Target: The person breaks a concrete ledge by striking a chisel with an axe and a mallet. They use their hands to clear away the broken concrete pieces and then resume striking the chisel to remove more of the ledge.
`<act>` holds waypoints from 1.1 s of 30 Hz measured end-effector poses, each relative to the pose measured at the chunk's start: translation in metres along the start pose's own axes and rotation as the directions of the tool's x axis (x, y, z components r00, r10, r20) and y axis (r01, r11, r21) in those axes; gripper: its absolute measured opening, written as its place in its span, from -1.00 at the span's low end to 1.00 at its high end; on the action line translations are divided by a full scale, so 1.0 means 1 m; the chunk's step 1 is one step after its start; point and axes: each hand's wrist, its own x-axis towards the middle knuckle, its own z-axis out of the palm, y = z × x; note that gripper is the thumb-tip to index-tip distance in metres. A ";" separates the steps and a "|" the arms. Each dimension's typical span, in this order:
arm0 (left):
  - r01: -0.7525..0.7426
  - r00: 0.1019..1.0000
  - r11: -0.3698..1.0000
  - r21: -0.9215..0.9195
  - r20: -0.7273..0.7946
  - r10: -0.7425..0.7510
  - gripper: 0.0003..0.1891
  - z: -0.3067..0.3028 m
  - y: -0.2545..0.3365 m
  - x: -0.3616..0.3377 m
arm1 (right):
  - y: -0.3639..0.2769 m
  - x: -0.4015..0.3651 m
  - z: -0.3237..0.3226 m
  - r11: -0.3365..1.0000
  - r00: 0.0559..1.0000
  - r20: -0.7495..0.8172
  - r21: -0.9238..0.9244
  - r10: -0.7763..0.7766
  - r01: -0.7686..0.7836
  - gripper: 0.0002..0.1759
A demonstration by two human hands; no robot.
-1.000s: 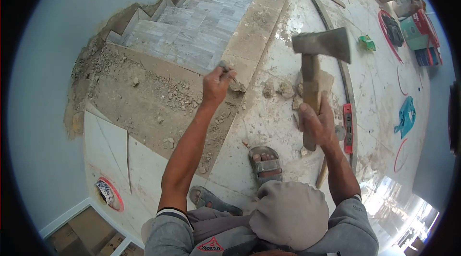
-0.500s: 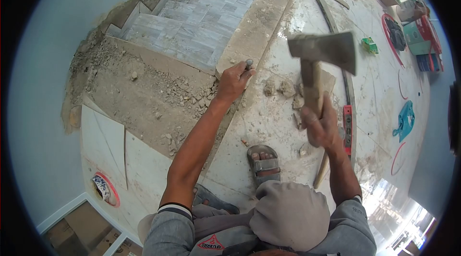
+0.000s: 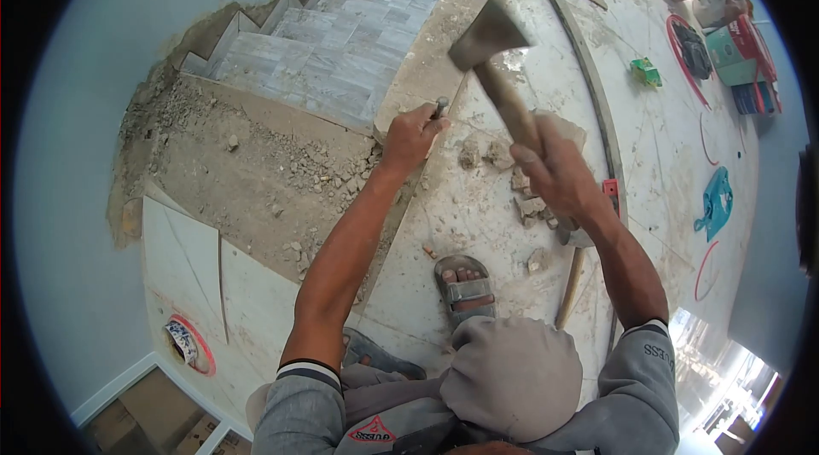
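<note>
My left hand (image 3: 408,139) is closed around a chisel (image 3: 441,104), whose blunt metal top sticks up past the fingers. Its lower end is hidden behind the hand, by the corner of the concrete ledge (image 3: 452,33) beside the tiled stairs. In my right hand (image 3: 556,169) is the wooden handle of a hatchet (image 3: 489,34), gripped tightly. The hatchet's steel head is raised up and to the right of the chisel, apart from it. Loose rubble (image 3: 350,169) lies on the rough strip beside my left hand.
Broken mortar lumps (image 3: 529,203) lie below my right forearm, near a wooden-handled tool (image 3: 572,284). A long straight bar (image 3: 589,71) and a partly hidden red spirit level (image 3: 611,191) lie on the right. White tiles (image 3: 183,242) lean at lower left; grey-tiled stairs (image 3: 341,54) descend ahead.
The hatchet has swung left and its head has turned, coming nearer the chisel. My right hand has moved up and slightly left; my left hand keeps its place on the chisel.
</note>
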 end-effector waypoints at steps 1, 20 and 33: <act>0.009 1.000 1.000 -0.001 0.004 -0.009 -0.76 0.000 -0.001 -0.001 | -0.008 -0.004 -0.003 0.994 0.994 -0.107 0.096 -0.032 0.043 -0.61; -0.105 0.993 0.994 0.011 0.050 0.105 -0.80 -0.003 0.002 -0.006 | 0.037 -0.009 0.028 0.956 0.945 -0.221 0.115 -0.240 0.270 -0.66; 0.077 0.988 0.978 -0.193 -0.115 -0.100 -0.79 -0.025 -0.014 -0.016 | -0.007 -0.022 0.016 0.908 0.963 -0.254 0.378 -0.085 0.180 -0.59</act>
